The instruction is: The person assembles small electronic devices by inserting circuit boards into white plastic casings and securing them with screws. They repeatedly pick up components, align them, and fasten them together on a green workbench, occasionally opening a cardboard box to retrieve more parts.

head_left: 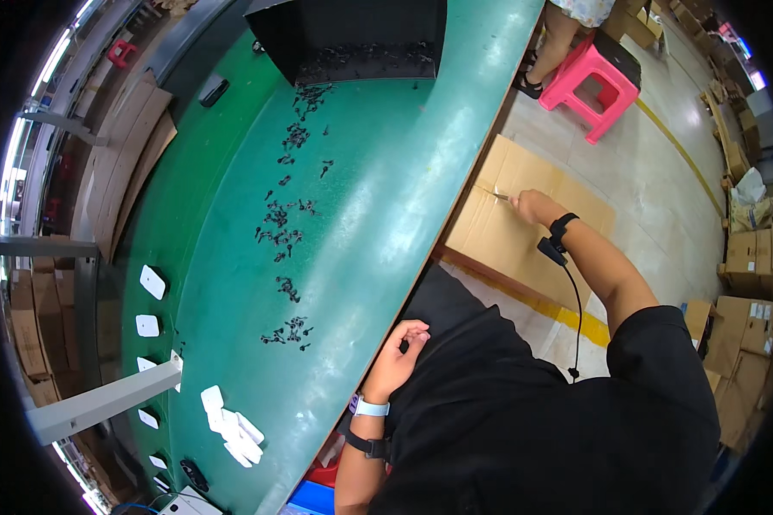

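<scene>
My right hand (537,207) is closed around a small knife (502,197), of which only the slim metal blade shows. The blade's tip meets the taped seam on top of a closed cardboard box (532,240), which stands to the right of the table. My left hand (396,361) rests by the near edge of the green table (352,283), beside my dark clothing. Its fingers are loosely bent, the thumb stands a little apart, and nothing shows in it.
Small black parts (279,232) lie in a scattered row along the table, leading to a black open bin (352,39). White rectangular pieces (232,429) are piled near a grey metal post (112,399). A pink stool (597,86) and another person's leg (556,43) are beyond the box.
</scene>
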